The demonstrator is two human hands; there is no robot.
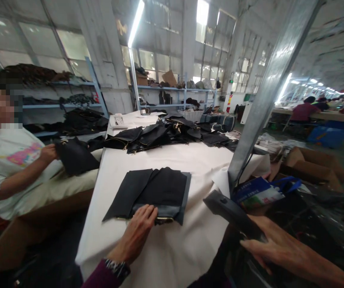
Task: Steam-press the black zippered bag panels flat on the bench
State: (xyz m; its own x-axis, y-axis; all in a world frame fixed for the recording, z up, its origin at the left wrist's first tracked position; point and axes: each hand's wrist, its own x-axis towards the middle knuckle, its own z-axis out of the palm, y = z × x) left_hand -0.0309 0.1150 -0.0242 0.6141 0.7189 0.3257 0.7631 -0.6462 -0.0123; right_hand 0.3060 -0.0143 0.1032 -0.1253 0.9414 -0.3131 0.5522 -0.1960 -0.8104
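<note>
My left hand (140,230) lies on the near edge of a black zippered panel (163,188), its fingers pressed together over the gold zip and the thumb hidden. Other dark flat panels (127,188) lie against and under this one on the pale cloth, forming a low overlapping stack. Off the table's right side, my right hand (260,242) is closed around a long black object (232,214). This object is blurred, so I cannot tell its exact kind.
A metal post (265,92) rises at the table's right side. Black zippered pieces (166,132) heap across the far end of the white-covered table (112,168). At left, a seated co-worker's hand (49,153) holds a black piece (77,156). Cardboard boxes (316,168) stand right.
</note>
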